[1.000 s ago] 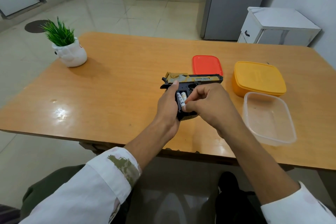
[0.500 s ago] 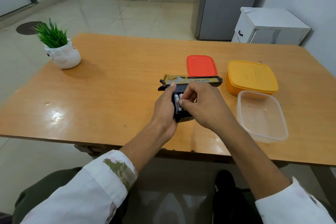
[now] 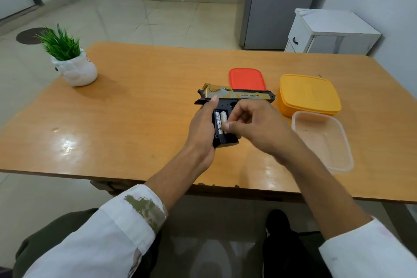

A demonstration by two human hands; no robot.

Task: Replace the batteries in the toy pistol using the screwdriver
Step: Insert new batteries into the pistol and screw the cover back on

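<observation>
A left hand [image 3: 202, 128] grips a pistol [image 3: 239, 95] by its black handle; the gold slide reads "DESERT EAGLE". The right hand [image 3: 255, 126] pinches one of two white batteries [image 3: 217, 119] in the open handle.

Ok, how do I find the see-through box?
Start at the wooden table and go to its right side, near the person's edge. The clear box sits there, just nearer than the yellow box. Unlike the yellow box and the red lid, it is see-through and open on top.
</observation>
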